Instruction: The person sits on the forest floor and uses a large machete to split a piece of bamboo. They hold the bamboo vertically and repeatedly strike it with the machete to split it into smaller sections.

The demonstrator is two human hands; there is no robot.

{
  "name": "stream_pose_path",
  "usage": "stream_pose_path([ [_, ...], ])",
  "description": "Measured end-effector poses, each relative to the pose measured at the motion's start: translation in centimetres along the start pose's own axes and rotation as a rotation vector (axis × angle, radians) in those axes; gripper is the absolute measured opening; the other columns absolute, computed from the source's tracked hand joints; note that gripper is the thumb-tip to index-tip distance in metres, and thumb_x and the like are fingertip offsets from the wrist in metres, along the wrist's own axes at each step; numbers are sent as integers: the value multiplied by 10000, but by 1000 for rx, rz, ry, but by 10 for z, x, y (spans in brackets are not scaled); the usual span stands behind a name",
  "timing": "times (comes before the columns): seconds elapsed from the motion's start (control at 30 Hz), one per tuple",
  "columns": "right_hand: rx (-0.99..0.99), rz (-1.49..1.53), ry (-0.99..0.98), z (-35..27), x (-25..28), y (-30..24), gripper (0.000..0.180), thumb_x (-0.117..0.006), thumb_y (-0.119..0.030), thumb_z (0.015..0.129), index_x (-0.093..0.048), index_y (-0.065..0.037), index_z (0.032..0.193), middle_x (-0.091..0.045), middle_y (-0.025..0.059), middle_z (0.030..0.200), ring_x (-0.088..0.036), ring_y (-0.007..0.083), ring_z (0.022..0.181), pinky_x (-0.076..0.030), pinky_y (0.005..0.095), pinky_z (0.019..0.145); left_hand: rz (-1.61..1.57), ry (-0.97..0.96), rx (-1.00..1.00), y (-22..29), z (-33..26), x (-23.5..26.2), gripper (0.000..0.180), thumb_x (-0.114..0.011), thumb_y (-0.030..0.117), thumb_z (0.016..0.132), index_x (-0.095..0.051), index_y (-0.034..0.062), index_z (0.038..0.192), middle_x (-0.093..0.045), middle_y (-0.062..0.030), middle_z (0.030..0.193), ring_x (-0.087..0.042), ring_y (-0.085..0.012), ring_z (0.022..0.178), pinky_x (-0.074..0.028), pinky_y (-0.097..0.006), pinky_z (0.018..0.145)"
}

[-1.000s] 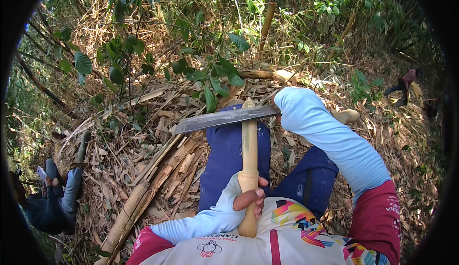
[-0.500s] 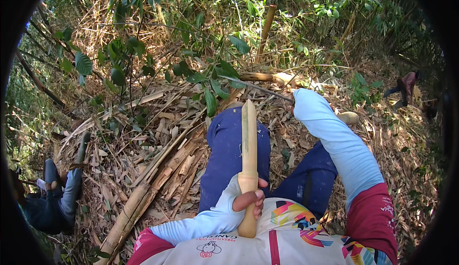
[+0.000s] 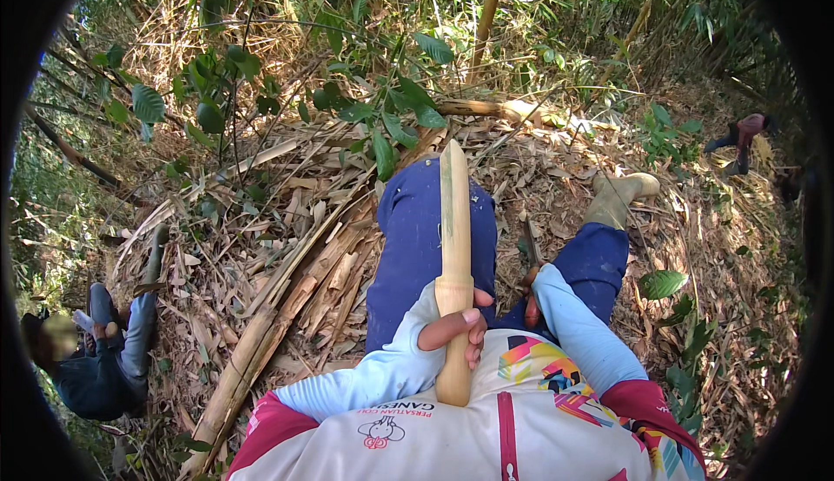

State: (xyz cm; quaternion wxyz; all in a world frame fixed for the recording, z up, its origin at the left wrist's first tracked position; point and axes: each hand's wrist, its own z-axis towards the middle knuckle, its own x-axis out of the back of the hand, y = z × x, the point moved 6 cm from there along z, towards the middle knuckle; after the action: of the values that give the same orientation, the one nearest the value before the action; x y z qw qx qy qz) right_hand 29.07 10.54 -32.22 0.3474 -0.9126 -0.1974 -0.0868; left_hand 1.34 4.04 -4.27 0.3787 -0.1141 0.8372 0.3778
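A pale, peeled piece of bamboo [image 3: 455,220] stands upright before my chest. Its upper part is a flat, narrow strip with a pointed tip, and its lower end is thicker and rounded. My left hand [image 3: 456,329] is closed around that thick part, with the butt close to my shirt. Low beside my right thigh, my right hand [image 3: 531,300] grips a long knife [image 3: 529,245]. The dark blade points away from me, and the handle is mostly hidden in the fingers. The blade and the bamboo are apart.
A split bamboo pole [image 3: 228,398] lies along my left side. Leafy twigs [image 3: 391,125] hang in front, with an upright stump [image 3: 486,21] behind. My right boot [image 3: 613,201] rests on dry leaves. Another person [image 3: 109,359] sits at far left; part of someone [image 3: 741,141] shows at far right.
My right hand has come down and back with the knife, from far out in front to beside my thigh. The bamboo is slightly higher in view, still in my left hand.
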Motion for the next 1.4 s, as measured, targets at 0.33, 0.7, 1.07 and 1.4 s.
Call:
stream_pose_path([
  [0.33,-54,248,15,42,-4,44,374,-717,-208,792,-542,-98,1105,-535,48,722,-525,223,607,-484,374,598,-32,-87,-43,-5,-1,1,528,-408,466,1004,-426,29,1300,-575,-121,832,-562,-209,629,-520,-371,618],
  [0.7,-134,668,-5,97,-14,89,271,-684,-253,823,-542,-112,1007,-491,34,683,-474,216,585,-444,362,562,-132,-96,-51,-1,-2,-6,471,-441,408,1003,-410,51,1309,-631,-162,925,-601,-230,671,-538,-386,622],
  [1.07,-283,1329,-18,190,-16,150,210,-651,-297,853,-543,-126,908,-448,20,643,-424,210,563,-404,349,526,1068,654,-995,116,-73,-30,655,-539,31,868,-274,85,1465,-588,-163,1062,-596,-233,712,-527,-334,636],
  [1.4,-356,1550,-46,229,-32,174,223,-622,-338,880,-543,-138,819,-408,8,607,-378,205,543,-367,338,493,1750,643,-560,112,-65,-1,588,-572,-50,843,-437,81,1399,-601,-135,1098,-584,-243,945,-466,-308,817],
])
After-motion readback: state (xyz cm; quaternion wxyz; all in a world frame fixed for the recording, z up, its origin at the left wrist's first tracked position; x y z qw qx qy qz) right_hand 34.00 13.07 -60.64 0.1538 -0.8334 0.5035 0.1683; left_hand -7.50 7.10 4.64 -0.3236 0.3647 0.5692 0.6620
